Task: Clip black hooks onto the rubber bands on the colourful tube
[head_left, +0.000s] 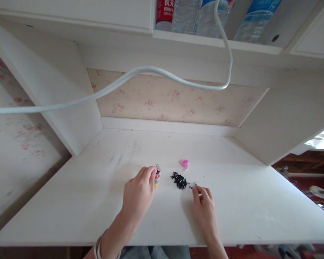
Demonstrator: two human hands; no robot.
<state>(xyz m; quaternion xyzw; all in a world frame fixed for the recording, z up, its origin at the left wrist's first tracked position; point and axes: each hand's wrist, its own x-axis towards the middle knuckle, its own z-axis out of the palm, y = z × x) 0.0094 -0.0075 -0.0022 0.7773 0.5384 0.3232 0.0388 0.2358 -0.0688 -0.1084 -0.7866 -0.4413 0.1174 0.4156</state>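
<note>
On the white desk [97,201], my left hand [139,194] has its fingers closed round a small stack of coloured binder clips [157,177]. A pile of small black binder clips [179,180] lies just right of it. My right hand [203,204] pinches one small black clip [193,186] at the edge of that pile. A small pink piece [185,163] sits behind the pile.
A white cable [124,77] hangs across the alcove above the desk. Water bottles [202,14] stand on the shelf overhead. White side panels wall the alcove left and right, with floral wallpaper [164,100] at the back.
</note>
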